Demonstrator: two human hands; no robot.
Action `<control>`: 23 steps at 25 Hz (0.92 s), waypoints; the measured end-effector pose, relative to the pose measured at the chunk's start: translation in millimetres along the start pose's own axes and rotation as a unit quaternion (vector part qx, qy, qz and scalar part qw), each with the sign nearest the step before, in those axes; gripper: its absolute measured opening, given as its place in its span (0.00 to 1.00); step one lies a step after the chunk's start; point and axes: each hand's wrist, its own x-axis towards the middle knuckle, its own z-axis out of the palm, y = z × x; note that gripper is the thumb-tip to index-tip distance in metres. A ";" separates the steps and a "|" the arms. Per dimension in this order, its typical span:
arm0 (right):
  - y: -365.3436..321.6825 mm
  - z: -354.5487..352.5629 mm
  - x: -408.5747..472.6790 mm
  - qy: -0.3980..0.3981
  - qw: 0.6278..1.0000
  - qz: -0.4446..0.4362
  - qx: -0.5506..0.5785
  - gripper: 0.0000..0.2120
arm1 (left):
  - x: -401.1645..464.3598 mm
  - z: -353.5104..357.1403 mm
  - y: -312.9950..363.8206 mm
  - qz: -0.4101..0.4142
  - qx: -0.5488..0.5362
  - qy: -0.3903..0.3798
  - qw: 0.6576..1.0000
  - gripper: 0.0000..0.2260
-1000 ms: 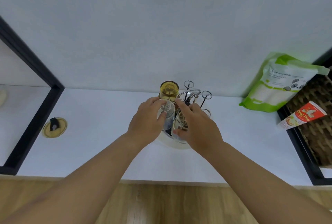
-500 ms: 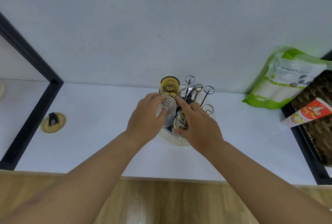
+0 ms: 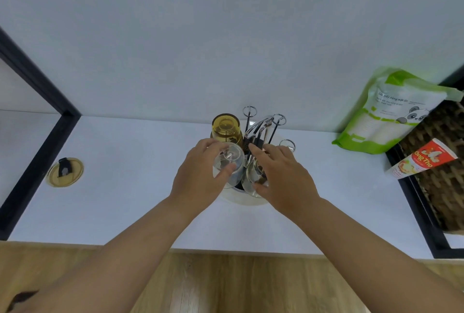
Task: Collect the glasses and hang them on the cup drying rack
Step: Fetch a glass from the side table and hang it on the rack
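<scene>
Change: compared with the earlier views, both hands sit in nearly the same place on the rack; only the camera looks a little shifted. I judge the hanging step is going on, not finished.
Left hand [image 3: 198, 174]: closed around the clear glass [image 3: 229, 164], thumb in front and fingers behind it.
Clear glass: upside down over a prong on the near-left side of the cup drying rack [image 3: 261, 132]; its long axis is almost upright, leaning a little toward the person, the base up and the mouth down.
Right hand [image 3: 281, 174]: it grips the second clear glass [image 3: 252, 181] on the near side of the rack, thumb low on it and forefinger stretched to the rack centre. This glass is partly hidden, so its exact tilt I cannot tell.
Amber glass [image 3: 226, 126]: already hung upside down at the far-left of the rack, base to the top.
Free prongs: three ring-tipped wires at the back and right carry nothing.
Rack place: on the white desk [image 3: 130, 187], near the wall.
Meaning for task: one glass is hung and two seem almost seated; releasing them looks like the next need.
</scene>
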 end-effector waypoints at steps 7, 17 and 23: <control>30.0 2.0 -5.2 0.003 1.000 -0.011 -0.017 0.41 | -28.4 16.9 18.3 -0.008 -0.004 0.010 1.000 0.25; 33.4 -15.4 -9.1 -0.003 0.998 -0.010 0.057 0.53 | -29.3 0.6 16.7 0.059 0.093 0.027 0.994 0.30; 9.9 -14.5 -8.0 -0.046 0.997 0.041 0.056 0.54 | 4.9 -10.8 6.9 0.019 0.070 -0.077 0.994 0.42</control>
